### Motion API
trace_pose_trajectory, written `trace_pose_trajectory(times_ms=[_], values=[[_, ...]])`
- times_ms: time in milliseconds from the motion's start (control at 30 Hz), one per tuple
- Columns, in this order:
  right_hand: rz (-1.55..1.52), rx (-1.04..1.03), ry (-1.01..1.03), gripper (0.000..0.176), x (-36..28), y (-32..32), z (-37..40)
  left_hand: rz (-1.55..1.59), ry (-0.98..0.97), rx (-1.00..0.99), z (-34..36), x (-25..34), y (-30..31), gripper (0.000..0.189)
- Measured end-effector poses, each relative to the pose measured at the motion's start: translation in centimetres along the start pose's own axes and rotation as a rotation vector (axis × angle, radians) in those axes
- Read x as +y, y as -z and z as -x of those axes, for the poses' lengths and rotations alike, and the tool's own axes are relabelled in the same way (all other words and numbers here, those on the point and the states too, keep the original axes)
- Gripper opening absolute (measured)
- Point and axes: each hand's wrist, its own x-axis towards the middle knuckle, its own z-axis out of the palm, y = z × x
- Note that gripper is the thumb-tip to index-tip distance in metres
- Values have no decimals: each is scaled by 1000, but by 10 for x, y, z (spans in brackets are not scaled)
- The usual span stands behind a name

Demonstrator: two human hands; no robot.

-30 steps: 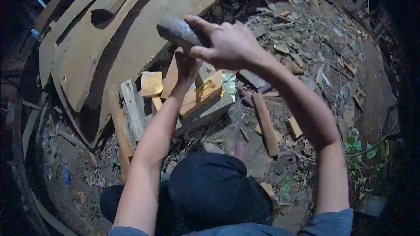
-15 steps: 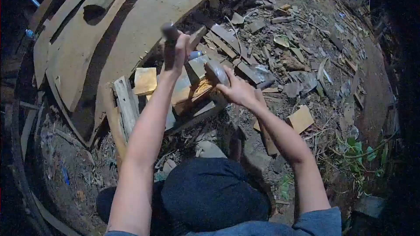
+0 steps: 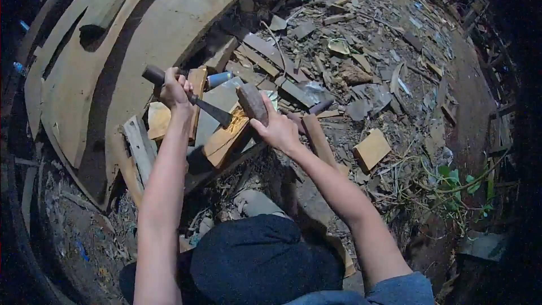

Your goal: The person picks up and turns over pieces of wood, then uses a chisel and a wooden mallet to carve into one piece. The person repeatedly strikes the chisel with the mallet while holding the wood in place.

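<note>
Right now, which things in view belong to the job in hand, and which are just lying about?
Likely in the job:
- chisel, left hand
- dark block, right hand
- gouged wood piece

Likely just lying about:
- squarish wood block at right
- blue cylinder

The dirt ground (image 3: pixel 314 205) carries scattered wood chips (image 3: pixel 361 36), thickest at the upper right, with a squarish tan block (image 3: pixel 372 149) near a narrow brown plank (image 3: pixel 320 142). A small blue scrap (image 3: pixel 83 251) lies at the lower left. Wide pale boards (image 3: pixel 164 22) spread across the upper left, with a log (image 3: pixel 110 8) lying on them.
</note>
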Motion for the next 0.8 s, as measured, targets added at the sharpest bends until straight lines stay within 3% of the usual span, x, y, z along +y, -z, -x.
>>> trace_pose_trajectory(times_ms=[133,267,333,400,467,533,567,633,733,767,800], values=[[-37,14,-8,83,-1,2,2,-11,-39,-43,25,7,-12,23],[-59,16,-19,82,-4,2,4,-407,-321,-302,59,36,-28,13],[-77,1,-52,82,-5,2,2,-730,-523,-637,54,38,-19,10],[-113,22,-12,83,1,-4,2,-1074,-672,-834,74,37,-19,21],[-96,63,-4,83,3,-9,1,-1203,-613,-946,81,8,8,39],[-110,-31,-56,84,-4,4,4,-1603,-624,-816,81,-18,47,53],[-94,-1,-42,83,-1,-1,3,-1585,-627,-838,86,-19,55,53],[-97,18,-39,83,2,-4,2,-1846,-334,-803,99,-18,62,65],[-93,2,-16,83,1,-3,0,-1987,-327,-824,113,-11,65,68],[-93,17,-13,83,2,-3,2,-2015,-343,-818,108,-18,71,80],[-95,29,-4,83,1,-3,3,-2033,-326,-786,103,-19,78,80]])
